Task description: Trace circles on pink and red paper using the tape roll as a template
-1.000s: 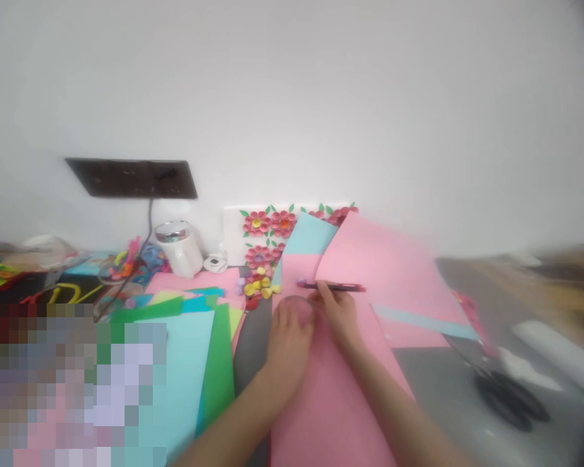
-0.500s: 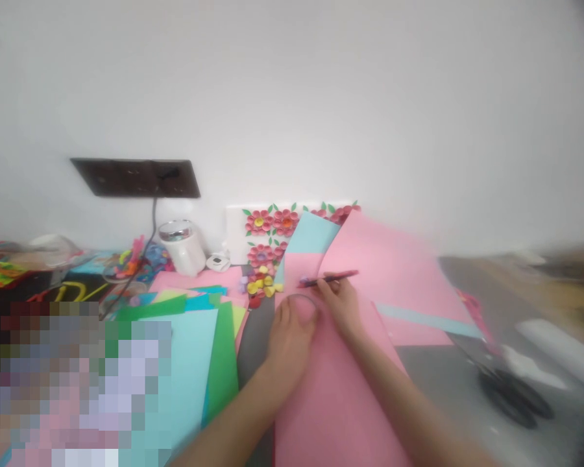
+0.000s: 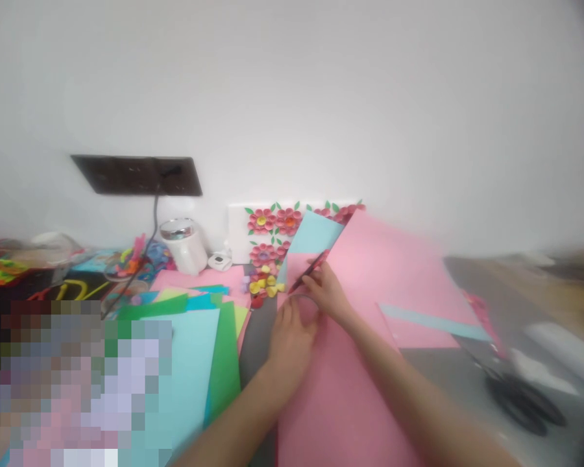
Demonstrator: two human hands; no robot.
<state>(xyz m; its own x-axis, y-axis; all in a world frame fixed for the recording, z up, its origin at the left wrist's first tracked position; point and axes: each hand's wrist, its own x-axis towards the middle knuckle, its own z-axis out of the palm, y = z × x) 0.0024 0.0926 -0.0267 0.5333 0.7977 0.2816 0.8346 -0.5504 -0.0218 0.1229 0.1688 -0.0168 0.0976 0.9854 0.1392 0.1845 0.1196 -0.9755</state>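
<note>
Head view, looking down on 2 bare hands over a large pink sheet (image 3: 350,389) that lies on a grey table (image 3: 442,376). The left hand (image 3: 291,332) rests flat on the sheet with its fingers stretched forward and clasps nothing; its fingertips lie on a thin grey ring (image 3: 299,297), too blurred to tell more. The right hand (image 3: 327,293) is just beyond it, nearly touching, with fingers closed around a dark red pen (image 3: 310,270). The pen is tilted, its lower tip at the sheet's far left edge, just past the ring. A light blue sheet (image 3: 316,235) pokes out behind the pink one, and a white card with paper flowers (image 3: 267,227) leans on the wall. Green sheets (image 3: 224,363) lie left of the left forearm. A white jar (image 3: 185,246) stands near the wall. Black scissors (image 3: 525,402) lie well apart, to the right.
</note>
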